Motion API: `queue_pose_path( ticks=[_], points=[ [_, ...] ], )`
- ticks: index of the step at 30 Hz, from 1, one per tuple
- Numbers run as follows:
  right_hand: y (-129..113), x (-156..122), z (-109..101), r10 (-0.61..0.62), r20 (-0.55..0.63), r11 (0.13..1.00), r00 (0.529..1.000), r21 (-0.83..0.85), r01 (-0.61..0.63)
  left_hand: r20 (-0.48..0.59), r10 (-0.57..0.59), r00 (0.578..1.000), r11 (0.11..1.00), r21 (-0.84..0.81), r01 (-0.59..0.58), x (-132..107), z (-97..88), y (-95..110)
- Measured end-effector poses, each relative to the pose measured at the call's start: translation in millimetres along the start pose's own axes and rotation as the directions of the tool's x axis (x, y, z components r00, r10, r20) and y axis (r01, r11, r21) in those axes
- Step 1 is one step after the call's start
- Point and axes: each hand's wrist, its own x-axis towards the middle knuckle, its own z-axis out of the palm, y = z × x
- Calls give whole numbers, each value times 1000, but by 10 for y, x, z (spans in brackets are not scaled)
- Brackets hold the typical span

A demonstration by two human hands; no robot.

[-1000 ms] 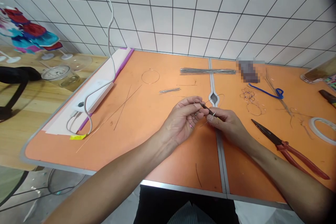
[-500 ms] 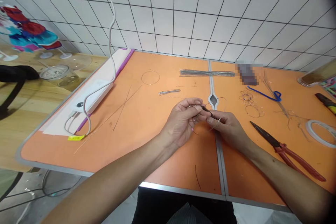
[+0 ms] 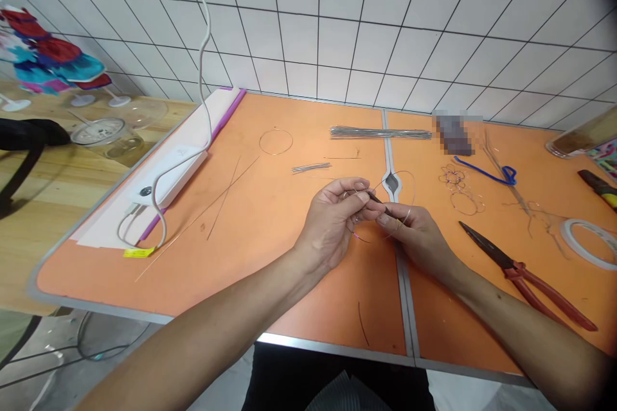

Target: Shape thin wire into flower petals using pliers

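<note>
My left hand is closed in a pinch around thin wire, some of it bent into small loops at the fingers. Right beside it, my right hand pinches a slim dark strip that stretches between both sets of fingertips. From the hands a thin wire loop arcs out over the table joint. A short wire end hangs below the left fingers. How the strip and wire meet is hidden by the fingers.
Pliers with red handles lie right of my hands. Behind are a wire bundle, short wires and a wire ring. Wire flowers, a blue bent stem and a white tape roll lie right; a power strip left.
My right hand has turned slightly and its fingertips have shifted a little left along the dark strip. The wire loop beside it has changed shape slightly. The left hand is nearly still.
</note>
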Motion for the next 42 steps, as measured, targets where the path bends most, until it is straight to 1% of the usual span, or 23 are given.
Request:
queue_pose_path(
  ticks=[4,9,16,24,28,35,38,42],
  points=[
    [-35,11,-1,-31,-7,999,999,-34,31,-13,-16,1000,1000,-1,16,-6,16,35],
    [-58,-3,-51,-68,-23,991,997,-119,65,17,-14,1000,1000,3,14,-1,13,57],
    [-93,-27,-112,-55,-45,987,998,-156,47,18,39,999,997,62,-40,21,-30,71],
    [-87,-27,-146,-72,-21,975,997,-211,66,25,26,999,995,94,-28,35,-39,51],
    [-71,-23,-136,-101,-31,970,994,-224,91,29,58,998,990,129,-61,35,-58,38],
    [-73,-44,-121,-129,-38,955,991,-273,114,29,122,992,960,251,-125,3,-46,32],
    [-53,-45,-126,-133,-38,948,990,-295,116,35,149,988,949,274,-153,0,-45,28],
    [-31,-42,-125,-151,-43,939,988,-319,130,23,159,987,946,283,-159,2,-40,31]
  ],
)
